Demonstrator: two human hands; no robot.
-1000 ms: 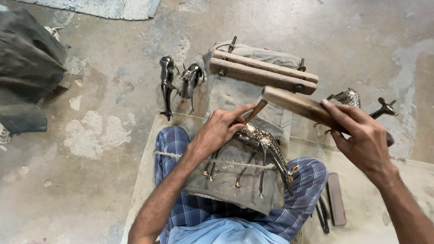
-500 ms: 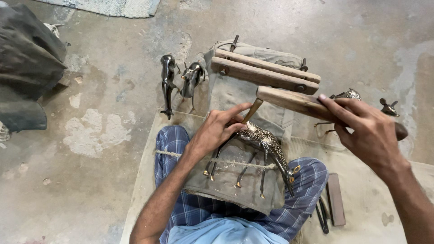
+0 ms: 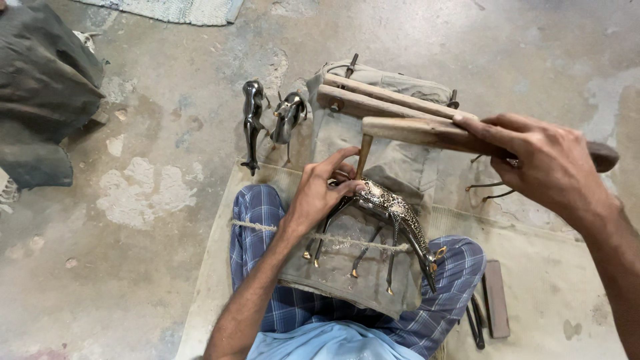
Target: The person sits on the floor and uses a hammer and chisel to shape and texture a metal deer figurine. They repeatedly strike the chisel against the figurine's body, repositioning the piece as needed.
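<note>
A: Materials — the animal figure (image 3: pixel 393 217) is dark metal, slim and long-legged, its back covered in fine bright patterning; it lies tilted across a grey-green cloth pad (image 3: pixel 340 273) on the person's lap, over blue checked trousers (image 3: pixel 257 220). A thin cord (image 3: pixel 333 239) runs across the pad.

B: Fingers?

A: The left hand (image 3: pixel 320 193) is curled around a thin rod-like punch (image 3: pixel 363 155), tip set on the figure's upper end, with the thumb side pressed to the metal. The right hand (image 3: pixel 543 167) is clenched on a rough, round wooden baton (image 3: pixel 427 132), which hangs level above the punch; whether wood touches punch cannot be told.

B: Surroundings?

A: Just behind the baton, two wooden bars (image 3: pixel 373 100) joined by metal bolts sit on folded canvas. To the left of them, two more dark figures (image 3: pixel 270 123) stand on the mottled concrete floor (image 3: pixel 133 233). A flat brownish bar (image 3: pixel 497 297) and thin dark tools (image 3: pixel 475 323) lie by the right knee on a pale mat (image 3: pixel 560 280).

B: Room?

A: Open floor lies left of the mat; a dark bundle (image 3: pixel 47 87) sits at the far left edge
</note>
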